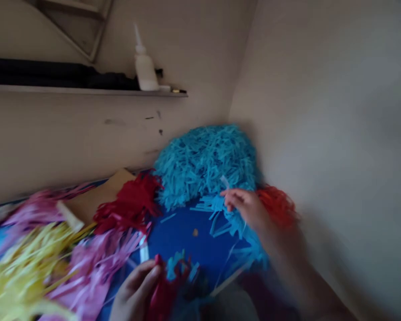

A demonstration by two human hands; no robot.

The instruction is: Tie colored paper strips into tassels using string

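Red paper-like piece (161, 296): long axis running away from the person, narrow tip poking past the left thumb; bright, blurred lower down.
Left hand (137, 290): thumb and fingers pinched on that piece.
Right hand (246, 207): fingers curled, short whitish strip (225, 182) at their tips; whether gripped, I cannot tell.
Beyond the grip: domed turquoise paper-fringe heap (205, 160).

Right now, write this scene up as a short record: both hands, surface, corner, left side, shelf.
left hand: left hand pinching red paper
right hand: right hand raised, pale strip at its fingertips; blur obscures the grip
surface: blue tabletop
corner: turquoise fringed heap, orange-red fringe to its right
left side: yellow strips, pink strips, dark red strips
shelf: wall shelf bearing a white bottle
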